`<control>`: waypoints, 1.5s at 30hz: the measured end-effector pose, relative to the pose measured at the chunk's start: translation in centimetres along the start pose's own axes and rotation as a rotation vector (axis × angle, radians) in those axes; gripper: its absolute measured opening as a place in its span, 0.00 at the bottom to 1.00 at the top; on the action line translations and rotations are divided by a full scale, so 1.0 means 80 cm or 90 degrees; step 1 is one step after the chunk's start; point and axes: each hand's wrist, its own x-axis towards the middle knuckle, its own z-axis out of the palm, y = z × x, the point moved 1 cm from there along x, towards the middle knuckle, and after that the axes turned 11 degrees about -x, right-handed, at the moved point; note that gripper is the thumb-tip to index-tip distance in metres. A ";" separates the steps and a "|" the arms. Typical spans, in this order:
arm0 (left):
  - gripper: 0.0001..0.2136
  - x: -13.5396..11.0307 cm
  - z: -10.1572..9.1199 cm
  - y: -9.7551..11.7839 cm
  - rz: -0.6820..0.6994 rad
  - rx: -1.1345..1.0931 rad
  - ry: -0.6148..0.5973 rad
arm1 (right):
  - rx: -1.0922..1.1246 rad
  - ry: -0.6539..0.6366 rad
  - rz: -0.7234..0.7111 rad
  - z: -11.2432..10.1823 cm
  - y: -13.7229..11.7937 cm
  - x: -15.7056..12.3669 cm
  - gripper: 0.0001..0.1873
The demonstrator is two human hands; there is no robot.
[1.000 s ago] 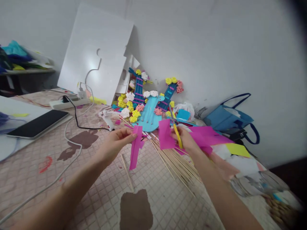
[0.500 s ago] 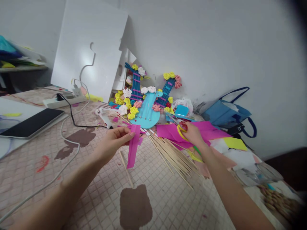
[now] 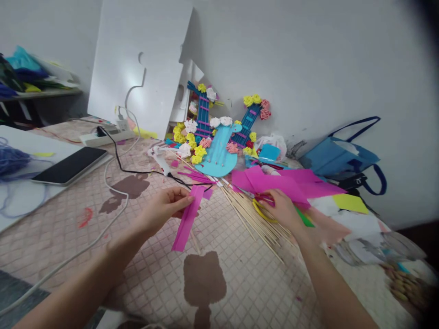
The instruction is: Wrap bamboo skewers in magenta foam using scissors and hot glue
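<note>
Pinched between the thumb and fingers of my left hand (image 3: 171,205) is a strip of magenta paper (image 3: 188,220), hanging down at a slant over the table. My right hand (image 3: 281,208) grips a pair of scissors (image 3: 262,211) with yellow and red handles; their blades point left, toward the strip but apart from it. Under the scissors lies a fanned bundle of thin wooden sticks (image 3: 252,214). Just behind my right hand are magenta paper sheets (image 3: 274,183). Part of another stick shows below the strip.
A glue gun (image 3: 159,160) with a black cord sits behind my left hand. Paper-flower decorations and a light blue guitar-shaped cutout (image 3: 219,157) lean at the wall. A tablet (image 3: 72,165) lies left, a blue bag (image 3: 339,155) stands right. A white cable (image 3: 116,214) crosses the table.
My right hand has brought the scissors down and nearer, from over the magenta sheets to above the sticks. The strip in my left hand tilts more. The view has shifted left.
</note>
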 end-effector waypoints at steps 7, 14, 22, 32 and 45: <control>0.13 -0.016 -0.022 0.005 0.041 0.091 0.036 | 0.170 -0.139 -0.173 0.007 -0.152 -0.025 0.06; 0.10 -0.026 -0.048 -0.004 0.056 0.229 0.000 | 0.040 -0.227 -0.203 0.046 -0.251 -0.047 0.02; 0.07 -0.006 -0.038 -0.026 0.089 0.414 -0.118 | 0.050 -0.206 -0.134 0.015 -0.186 -0.045 0.07; 0.08 0.001 -0.034 -0.027 0.136 0.524 -0.055 | 0.105 -0.100 -0.363 0.013 -0.199 -0.051 0.06; 0.10 -0.045 -0.055 -0.013 0.090 0.586 -0.038 | -0.062 -0.139 -0.462 0.060 -0.253 -0.028 0.08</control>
